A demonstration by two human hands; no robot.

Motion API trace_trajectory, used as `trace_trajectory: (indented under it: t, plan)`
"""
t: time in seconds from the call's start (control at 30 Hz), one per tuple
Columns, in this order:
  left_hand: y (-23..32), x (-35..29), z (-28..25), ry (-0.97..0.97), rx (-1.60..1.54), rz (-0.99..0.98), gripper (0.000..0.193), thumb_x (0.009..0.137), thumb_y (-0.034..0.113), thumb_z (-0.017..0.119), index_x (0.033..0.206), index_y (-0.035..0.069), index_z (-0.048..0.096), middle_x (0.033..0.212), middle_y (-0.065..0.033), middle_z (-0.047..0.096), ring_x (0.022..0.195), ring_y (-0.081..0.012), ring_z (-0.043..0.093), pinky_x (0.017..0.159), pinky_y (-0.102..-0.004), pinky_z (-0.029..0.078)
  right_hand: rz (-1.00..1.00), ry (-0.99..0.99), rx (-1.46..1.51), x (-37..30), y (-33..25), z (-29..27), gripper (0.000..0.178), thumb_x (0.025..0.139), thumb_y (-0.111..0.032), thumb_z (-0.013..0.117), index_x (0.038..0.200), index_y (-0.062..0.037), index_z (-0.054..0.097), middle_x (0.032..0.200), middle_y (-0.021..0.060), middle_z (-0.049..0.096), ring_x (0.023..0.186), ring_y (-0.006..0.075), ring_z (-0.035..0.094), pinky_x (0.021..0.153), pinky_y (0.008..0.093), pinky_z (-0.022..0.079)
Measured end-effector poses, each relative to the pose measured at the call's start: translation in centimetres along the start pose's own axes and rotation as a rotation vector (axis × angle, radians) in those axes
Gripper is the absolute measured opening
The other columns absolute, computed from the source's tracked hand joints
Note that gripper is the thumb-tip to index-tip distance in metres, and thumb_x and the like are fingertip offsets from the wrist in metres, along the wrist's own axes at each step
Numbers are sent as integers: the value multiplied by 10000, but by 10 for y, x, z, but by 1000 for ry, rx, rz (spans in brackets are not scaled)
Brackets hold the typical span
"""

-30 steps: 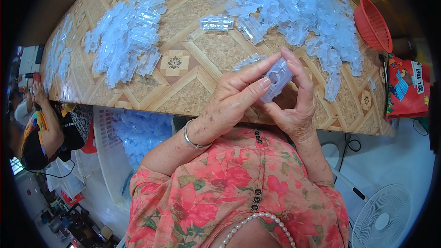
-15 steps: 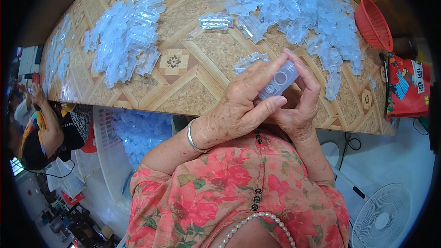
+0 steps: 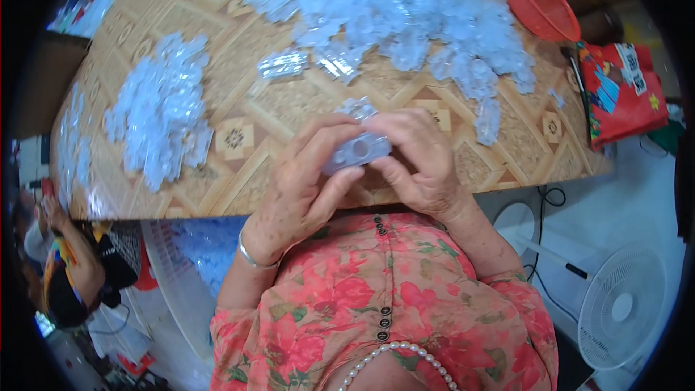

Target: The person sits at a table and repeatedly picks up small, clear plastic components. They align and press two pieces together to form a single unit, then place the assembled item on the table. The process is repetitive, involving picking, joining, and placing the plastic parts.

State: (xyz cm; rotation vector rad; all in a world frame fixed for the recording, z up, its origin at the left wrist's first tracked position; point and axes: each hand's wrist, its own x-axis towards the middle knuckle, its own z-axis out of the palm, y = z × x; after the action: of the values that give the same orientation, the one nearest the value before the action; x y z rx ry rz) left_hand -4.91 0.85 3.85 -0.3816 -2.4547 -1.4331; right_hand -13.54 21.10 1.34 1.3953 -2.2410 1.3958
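Note:
Both hands hold a clear plastic part (image 3: 356,150) with a round hole in it, just above the near edge of the table. My left hand (image 3: 293,177) is closed on its left end, thumb at the near side and fingers over the far side. The right end is pinched between the thumb and fingers of my right hand (image 3: 420,163). Just beyond my fingertips lies another small clear piece (image 3: 357,107), partly hidden. Farther off, two clear plastic pieces, a left one (image 3: 284,64) and a right one (image 3: 338,62), lie close together.
A large heap of clear parts (image 3: 398,14) covers the far table (image 3: 253,112); a smaller heap (image 3: 161,108) lies left. At right are a red basket (image 3: 543,3) and a red bag (image 3: 626,94). A white crate (image 3: 174,268) stands below the edge, a fan (image 3: 621,308) at lower right.
My hands have turned the clear part from steeply tilted to nearly level. My right hand has gone from cupping it to pinching its right end. The whole view has shifted.

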Motion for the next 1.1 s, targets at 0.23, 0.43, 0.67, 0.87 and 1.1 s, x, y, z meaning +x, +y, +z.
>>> trace_trajectory:
  t: [0.23, 0.43, 0.67, 0.87, 1.1]
  plan:
    - [-1, -6, 7, -14, 143, -68, 383, 844, -3, 743, 1214, 17, 647, 1049, -183, 665, 907, -358, 694, 762, -396, 554, 65, 14, 11, -7, -2, 5, 399, 785, -124, 830, 1145, -59, 669, 1103, 109, 682, 1038, 324, 639, 887, 424, 533]
    - [-2, -3, 12, -9, 183, -72, 383, 859, 6, 732, 1230, 18, 639, 1090, -193, 662, 962, -369, 692, 786, -410, 551, 80, 111, -216, 2, -4, -45, 380, 832, -189, 808, 1161, -54, 675, 1156, 120, 679, 1094, 340, 630, 977, 464, 489]
    - [-27, 13, 7, 20, 229, -58, 379, 889, 16, 714, 1261, 27, 643, 1095, -174, 687, 1028, -342, 672, 903, -409, 525, 364, 259, -898, -26, 92, -136, 238, 909, -75, 665, 1142, -40, 692, 1156, 137, 683, 1139, 356, 606, 980, 449, 492]
    - [-16, 15, 6, -8, 237, 43, 371, 837, 39, 756, 1191, 11, 648, 1038, -176, 667, 927, -377, 662, 872, -451, 515, 356, 167, -917, -31, 120, -149, 202, 900, -85, 677, 1095, -56, 722, 1135, 124, 696, 1090, 338, 631, 956, 425, 502]
    - [-20, 3, 11, 7, 214, 7, 391, 806, 24, 779, 1184, 23, 681, 1079, -140, 674, 983, -334, 639, 921, -417, 477, 416, 248, -795, -37, 124, -150, 131, 949, -136, 695, 1020, -34, 735, 975, 137, 730, 877, 286, 715, 777, 368, 550]
